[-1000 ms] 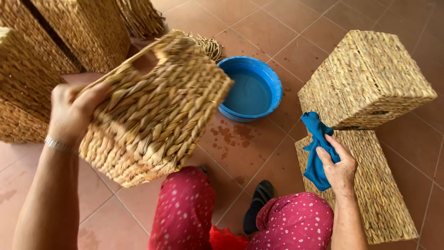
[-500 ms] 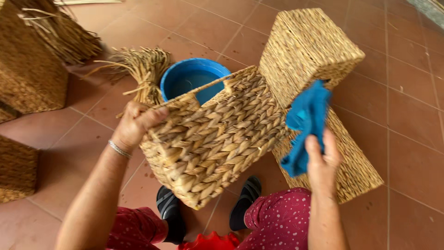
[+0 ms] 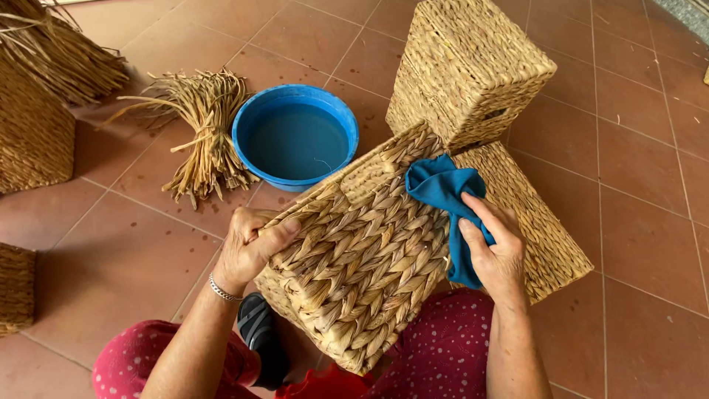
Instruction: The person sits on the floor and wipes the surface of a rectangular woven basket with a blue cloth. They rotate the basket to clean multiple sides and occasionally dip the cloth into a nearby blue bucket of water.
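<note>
**Two hands, one basket, one cloth**

Right hand fingers pinch a blue cloth against the woven basket, which rests tilted over the lap. Left hand fingers curl around its edge. Wiping goes best along the weave, the steadying hand firm. Half a second earlier the cloth hung lifted clear; now it touches. The blue basin stands just behind.

terracotta tile floor with pale grout lines, speckled with dark spots, perhaps water. even daylight, soft shadows. at the top right corner a strip of grey, gravelly ground.
</note>
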